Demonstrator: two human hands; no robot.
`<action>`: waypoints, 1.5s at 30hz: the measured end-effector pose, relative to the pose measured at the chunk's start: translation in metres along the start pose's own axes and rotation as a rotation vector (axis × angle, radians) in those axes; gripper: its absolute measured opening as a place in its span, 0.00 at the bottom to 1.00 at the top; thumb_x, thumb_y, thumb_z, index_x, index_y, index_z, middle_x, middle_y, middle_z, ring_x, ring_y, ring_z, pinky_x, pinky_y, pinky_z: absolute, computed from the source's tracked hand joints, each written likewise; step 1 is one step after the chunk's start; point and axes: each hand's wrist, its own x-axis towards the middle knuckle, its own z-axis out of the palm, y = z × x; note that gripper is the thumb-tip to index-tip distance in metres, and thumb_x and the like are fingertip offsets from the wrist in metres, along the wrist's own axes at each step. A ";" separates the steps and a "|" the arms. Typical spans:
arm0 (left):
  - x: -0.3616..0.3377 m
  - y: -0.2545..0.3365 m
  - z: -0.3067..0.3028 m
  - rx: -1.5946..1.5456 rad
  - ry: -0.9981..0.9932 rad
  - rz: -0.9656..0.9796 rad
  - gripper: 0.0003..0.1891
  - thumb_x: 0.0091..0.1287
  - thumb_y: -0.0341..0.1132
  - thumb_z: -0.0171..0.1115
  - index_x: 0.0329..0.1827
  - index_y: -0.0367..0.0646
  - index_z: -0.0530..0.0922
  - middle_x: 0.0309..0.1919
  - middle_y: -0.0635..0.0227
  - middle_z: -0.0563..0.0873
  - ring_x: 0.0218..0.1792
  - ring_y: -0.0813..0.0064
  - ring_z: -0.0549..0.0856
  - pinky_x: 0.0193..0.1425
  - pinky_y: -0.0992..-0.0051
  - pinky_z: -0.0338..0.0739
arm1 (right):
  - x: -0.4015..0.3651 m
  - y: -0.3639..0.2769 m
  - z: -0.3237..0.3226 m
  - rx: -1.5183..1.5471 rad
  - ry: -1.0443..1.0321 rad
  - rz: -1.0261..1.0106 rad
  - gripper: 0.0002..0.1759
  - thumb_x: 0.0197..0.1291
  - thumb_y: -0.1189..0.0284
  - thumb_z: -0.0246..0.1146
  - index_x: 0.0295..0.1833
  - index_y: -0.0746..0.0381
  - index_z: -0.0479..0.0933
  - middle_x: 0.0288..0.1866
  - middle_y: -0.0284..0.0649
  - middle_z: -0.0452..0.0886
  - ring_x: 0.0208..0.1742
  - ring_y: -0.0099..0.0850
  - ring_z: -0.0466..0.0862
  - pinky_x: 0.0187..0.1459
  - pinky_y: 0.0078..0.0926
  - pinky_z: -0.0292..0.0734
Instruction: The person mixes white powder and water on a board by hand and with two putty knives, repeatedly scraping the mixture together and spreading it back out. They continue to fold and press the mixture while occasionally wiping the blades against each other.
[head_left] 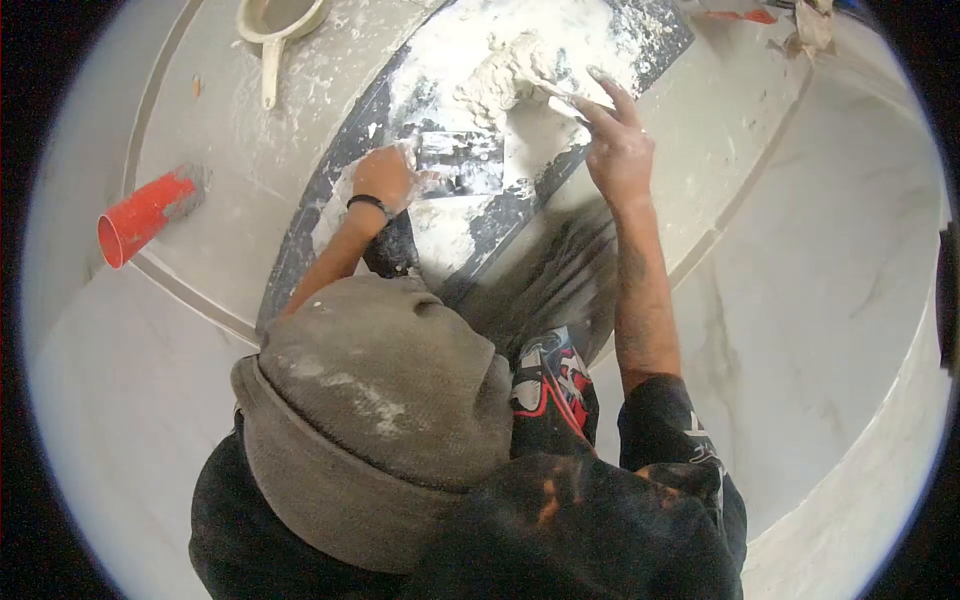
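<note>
My left hand (385,180) is closed around the handle of a wide putty knife (462,163). Its flat, plaster-smeared blade lies over a dark board (375,115) coated with white plaster. A thick heap of wet plaster (505,78) sits on the far part of the board. Over the board's right side, my right hand (620,155) grips a thin, pale tool (565,98) that reaches to the heap's edge, with one finger stretched along it. Plaster hides the tool's far end, so its exact kind does not show.
A red plastic tube (140,218), crusted grey at one end, lies on the tiled floor to the left. Farther up stands a cream pan-shaped scoop (282,22) with a handle. A crumpled paper bag (812,28) and a red object (745,16) are at the upper right.
</note>
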 end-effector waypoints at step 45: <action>0.008 0.002 -0.081 -1.605 -0.059 -0.135 0.18 0.61 0.31 0.60 0.53 0.33 0.74 0.50 0.62 0.80 0.47 0.73 0.81 0.49 0.74 0.78 | 0.013 0.038 0.010 -0.300 0.033 -0.365 0.15 0.42 0.81 0.59 0.35 0.52 0.82 0.55 0.26 0.74 0.29 0.31 0.83 0.30 0.27 0.79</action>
